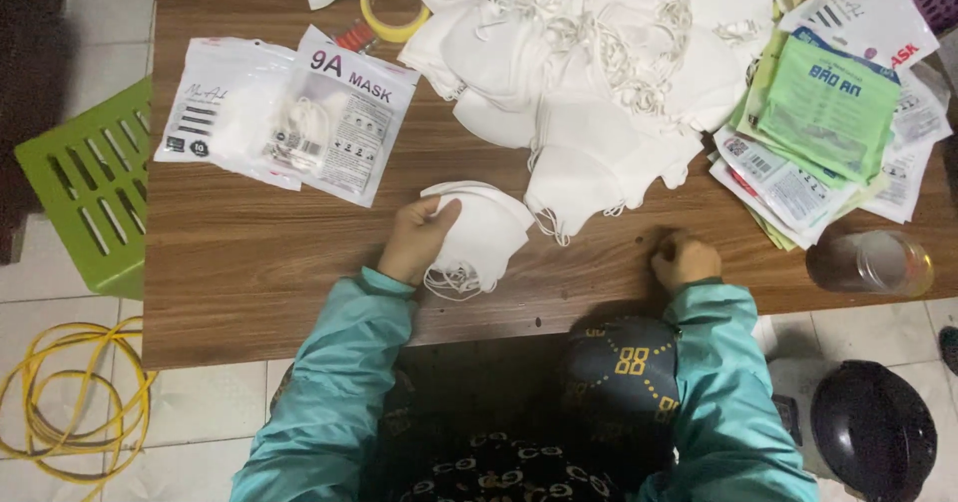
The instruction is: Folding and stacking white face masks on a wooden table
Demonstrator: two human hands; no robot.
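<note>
Currently, a small stack of white folded fabric face masks is gripped by the left hand, fingers closed on its left edge. It lies on the brown wooden counter, extending rightward toward the right hand, whose fingers are curled shut, empty.

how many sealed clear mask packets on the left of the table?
2. One clear plastic mask packet lies at the wooden table's left edge; a second packet overlaps its right side. Others may be hidden under the pile of white masks.
</note>
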